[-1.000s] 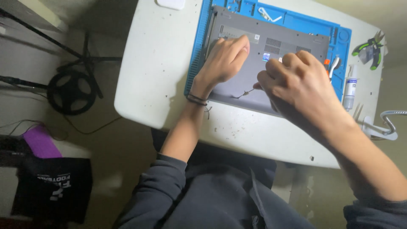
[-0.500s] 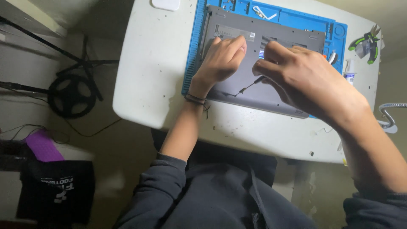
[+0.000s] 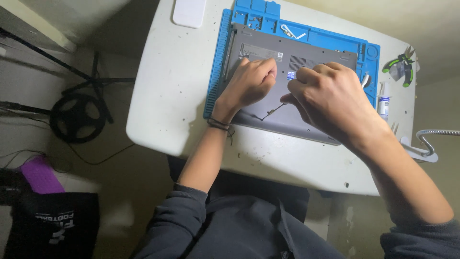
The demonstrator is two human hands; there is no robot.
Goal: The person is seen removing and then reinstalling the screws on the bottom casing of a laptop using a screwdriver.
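While our left hand (image 3: pixel 251 81) rests curled, knuckles up, on the grey underside of the laptop (image 3: pixel 287 103), our right hand (image 3: pixel 330 98) closes around a thin screwdriver (image 3: pixel 270 112) whose tip comes out toward the left, just under the left hand. The left fingers are bent into a loose fist and press on the cover — we cannot tell if they hold something small inside. The laptop lies upside down under both hands, on a blue repair mat (image 3: pixel 218 72) that shows beyond the knuckles and to the left of the left wrist, all on a white table (image 3: pixel 177 96).

The bottom cover looks in place and flat (no gap at its edges that we can see), so we judge the work to be at the screw stage — how many screws are out, the picture does not show.

Past the right hand, near the table edge, lie green-handled pliers (image 3: pixel 400 64) and a small white bottle (image 3: pixel 383 103); a white flat object (image 3: pixel 189 12) sits beyond the left hand.
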